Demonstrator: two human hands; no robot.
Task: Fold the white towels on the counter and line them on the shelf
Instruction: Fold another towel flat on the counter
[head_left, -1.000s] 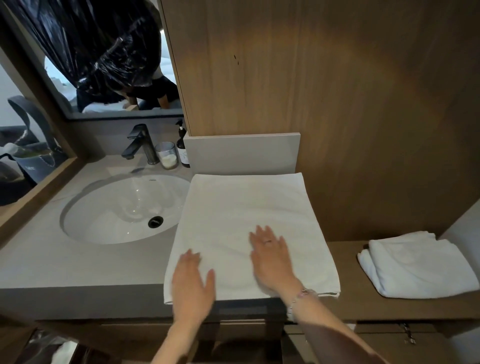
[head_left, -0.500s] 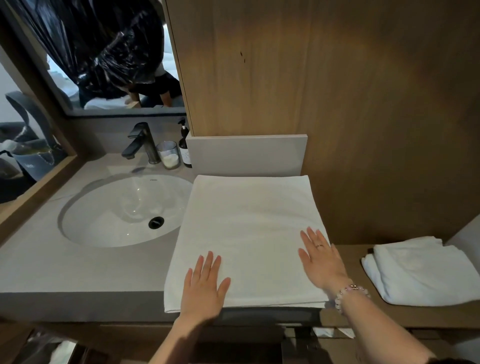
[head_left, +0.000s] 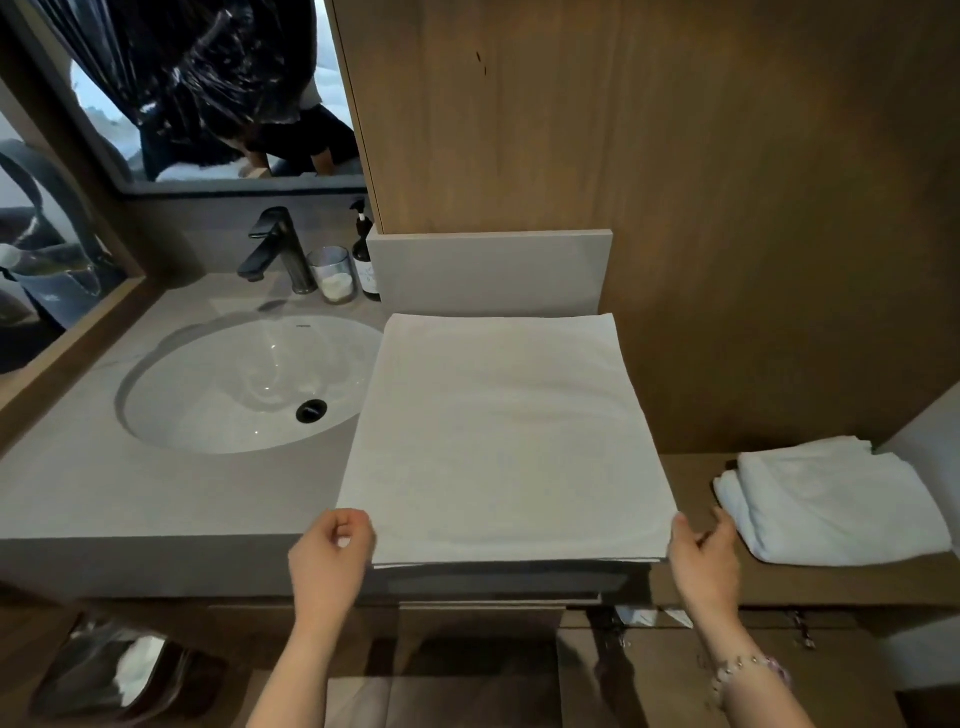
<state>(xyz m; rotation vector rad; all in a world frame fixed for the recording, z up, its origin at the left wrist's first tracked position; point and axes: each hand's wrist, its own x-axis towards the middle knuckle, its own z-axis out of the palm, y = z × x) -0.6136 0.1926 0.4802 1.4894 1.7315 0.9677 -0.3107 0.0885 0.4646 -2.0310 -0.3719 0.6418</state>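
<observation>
A white towel (head_left: 498, 441) lies flat and smooth on the grey counter (head_left: 78, 493), to the right of the sink, its near edge hanging slightly over the counter's front. My left hand (head_left: 332, 556) pinches the towel's near left corner. My right hand (head_left: 701, 556) grips the near right corner, thumb on top. A folded white towel (head_left: 831, 504) rests on the lower wooden shelf (head_left: 685, 582) at the right.
An oval white sink (head_left: 249, 384) with a black faucet (head_left: 275, 249) sits left of the towel. A glass jar (head_left: 332, 273) and a dark pump bottle (head_left: 363, 260) stand behind it. A wood panel wall (head_left: 675, 182) rises behind. A lined bin (head_left: 114, 670) is on the floor.
Both hands were pressing flat on the towel and sliding outward. Now they have moved to the near corners and closed on them.
</observation>
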